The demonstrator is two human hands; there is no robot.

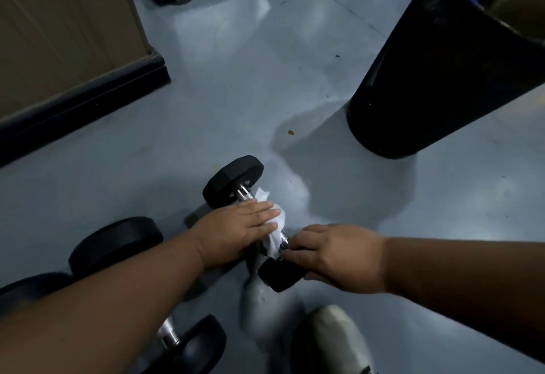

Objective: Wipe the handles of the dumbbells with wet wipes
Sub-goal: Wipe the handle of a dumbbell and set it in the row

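Note:
A small dumbbell (233,180) with black ends and a chrome handle lies on the grey floor in the lower middle. A white wet wipe (275,226) is wrapped over its handle. My left hand (236,230) lies on the wipe with fingers held straight, pressing it onto the handle. My right hand (336,255) grips the dumbbell's near black end (277,276). Most of the handle is hidden under the wipe and my left hand.
Two larger black dumbbells lie at the lower left, one (115,244) behind my left forearm and one (191,344) by the bottom edge. A black punching bag (436,78) leans at the right. A light shoe (330,341) shows at the bottom. A dark-edged wall base (88,96) runs along the left.

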